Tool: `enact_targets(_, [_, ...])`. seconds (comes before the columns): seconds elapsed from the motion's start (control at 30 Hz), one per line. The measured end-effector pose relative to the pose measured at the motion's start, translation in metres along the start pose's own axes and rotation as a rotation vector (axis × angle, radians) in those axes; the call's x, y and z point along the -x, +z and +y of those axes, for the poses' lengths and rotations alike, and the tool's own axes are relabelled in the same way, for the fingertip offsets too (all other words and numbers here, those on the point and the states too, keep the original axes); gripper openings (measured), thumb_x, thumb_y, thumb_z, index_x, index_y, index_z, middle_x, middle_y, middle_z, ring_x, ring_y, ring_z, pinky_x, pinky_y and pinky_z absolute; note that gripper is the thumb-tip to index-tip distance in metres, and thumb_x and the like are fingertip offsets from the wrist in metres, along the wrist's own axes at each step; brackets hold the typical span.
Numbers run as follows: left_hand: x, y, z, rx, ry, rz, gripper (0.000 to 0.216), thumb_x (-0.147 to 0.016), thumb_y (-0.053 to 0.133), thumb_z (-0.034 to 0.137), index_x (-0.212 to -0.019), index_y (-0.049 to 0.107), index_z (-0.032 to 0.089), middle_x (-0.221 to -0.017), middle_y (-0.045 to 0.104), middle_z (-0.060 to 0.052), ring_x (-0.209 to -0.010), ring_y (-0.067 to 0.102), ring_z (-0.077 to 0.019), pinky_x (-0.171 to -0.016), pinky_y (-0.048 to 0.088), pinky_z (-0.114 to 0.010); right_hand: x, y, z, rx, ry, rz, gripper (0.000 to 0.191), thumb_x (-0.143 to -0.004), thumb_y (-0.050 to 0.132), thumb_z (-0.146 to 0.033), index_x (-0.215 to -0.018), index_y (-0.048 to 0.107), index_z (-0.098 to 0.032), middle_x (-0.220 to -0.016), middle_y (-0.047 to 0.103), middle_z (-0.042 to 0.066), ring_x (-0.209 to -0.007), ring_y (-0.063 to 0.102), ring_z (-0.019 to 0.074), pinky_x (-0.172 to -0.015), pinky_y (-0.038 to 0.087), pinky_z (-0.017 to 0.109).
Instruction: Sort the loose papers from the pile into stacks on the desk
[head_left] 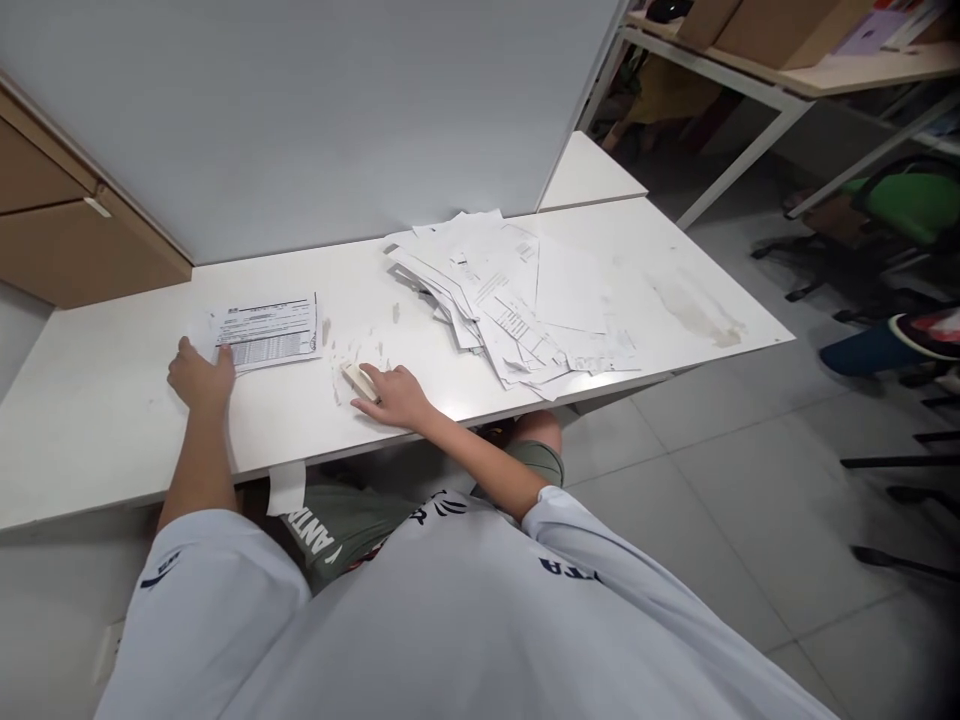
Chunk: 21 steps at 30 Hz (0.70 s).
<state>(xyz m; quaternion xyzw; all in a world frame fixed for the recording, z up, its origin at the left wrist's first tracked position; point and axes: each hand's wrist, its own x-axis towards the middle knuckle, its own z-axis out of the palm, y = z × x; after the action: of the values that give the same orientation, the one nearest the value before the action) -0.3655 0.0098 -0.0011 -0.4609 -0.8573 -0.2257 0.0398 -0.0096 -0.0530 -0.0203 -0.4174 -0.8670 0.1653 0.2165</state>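
A thin stack of printed forms [268,332] lies flat on the white table to the left. My left hand [201,376] rests at its lower left corner, the thumb on the paper and apart from the bent fingers. Just right of the forms, my right hand [401,398] is closed around a small cream-coloured stapler [361,382], held low at the tabletop. The fingers hide part of the stapler. A loose, messy pile of printed papers [502,300] spreads across the table to the right of that hand.
A grey-white panel [337,110] stands along the back of the table [97,400]. At far left is a brown cabinet or box [90,235]. A white strip [287,488] hangs at the front edge. Another desk [817,80] and a green chair [911,205] stand to the right.
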Motion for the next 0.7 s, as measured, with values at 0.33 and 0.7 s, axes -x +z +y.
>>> enact_targets(0.33, [0.007,0.004,-0.002,0.025,0.356,0.006,0.070,-0.085,0.061,0.040,-0.144,0.042,0.008,-0.154,0.041,-0.019,-0.147,0.029,-0.0385,-0.119,0.019,-0.055,0.000,-0.003,0.002,-0.031,0.094,0.040,0.051,-0.104,0.034,-0.050,-0.129,0.055,-0.011,-0.095,0.074,0.011,-0.094,0.066,0.0251,-0.085,0.035,0.035])
enact_targets(0.7, [0.000,-0.012,0.004,-0.034,0.470,-0.371,0.068,-0.101,0.037,0.052,-0.148,0.040,0.002,-0.159,0.033,-0.021,-0.152,0.018,-0.0325,-0.120,0.005,-0.059,-0.005,-0.006,0.001,-0.113,0.162,0.043,0.050,-0.105,0.034,-0.049,-0.125,0.060,-0.013,-0.100,0.074,0.012,-0.100,0.067,0.0226,-0.089,0.036,0.033])
